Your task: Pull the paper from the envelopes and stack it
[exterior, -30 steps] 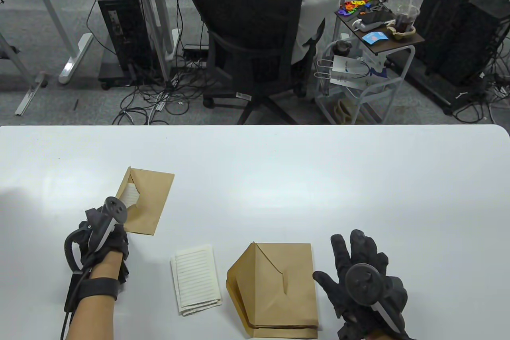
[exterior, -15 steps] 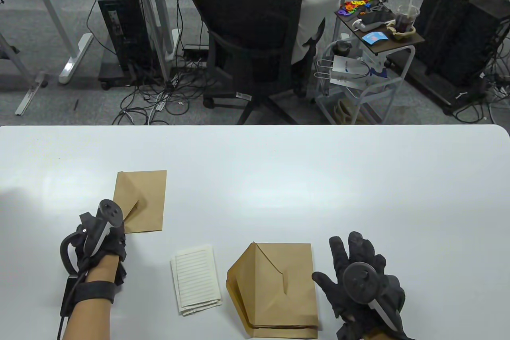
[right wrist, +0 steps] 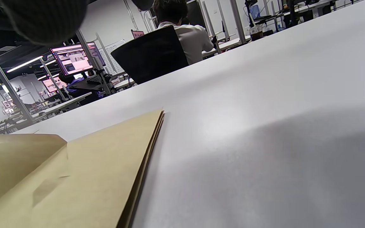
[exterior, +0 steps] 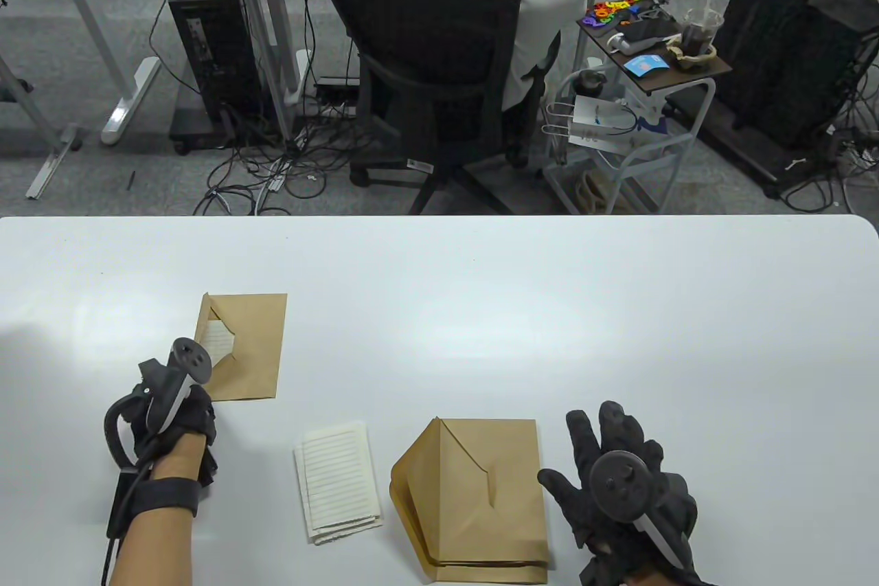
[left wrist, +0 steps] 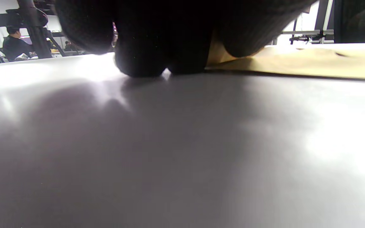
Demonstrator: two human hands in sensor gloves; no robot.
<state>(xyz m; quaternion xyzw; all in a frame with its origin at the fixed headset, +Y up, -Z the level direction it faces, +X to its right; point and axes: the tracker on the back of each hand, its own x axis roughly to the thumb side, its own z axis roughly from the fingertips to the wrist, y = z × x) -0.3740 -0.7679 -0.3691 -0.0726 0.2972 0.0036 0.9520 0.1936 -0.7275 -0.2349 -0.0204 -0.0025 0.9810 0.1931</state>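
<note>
Left hand [exterior: 175, 418] sits at the near-left corner of the brown envelope [exterior: 250, 345], fingers [left wrist: 144, 47] curled down on the table [exterior: 481, 284] touching its edge; whether they actually pinch it, cannot tell. That envelope lies at about 10 o'clock from table centre, flap lifted, lined paper [exterior: 218, 337] peeking out, not yet pulled. Right hand [exterior: 621, 486] is spread flat, empty, just beside the envelope pile [exterior: 481, 497] at 5 o'clock. Judged progress: partway, with a small paper stack [exterior: 338, 479] already out at 6 o'clock; the last sheet remains. Count: one envelope in work, a pile of at least two emptied-looking ones, one stack of several sheets, exact number unclear.
</note>
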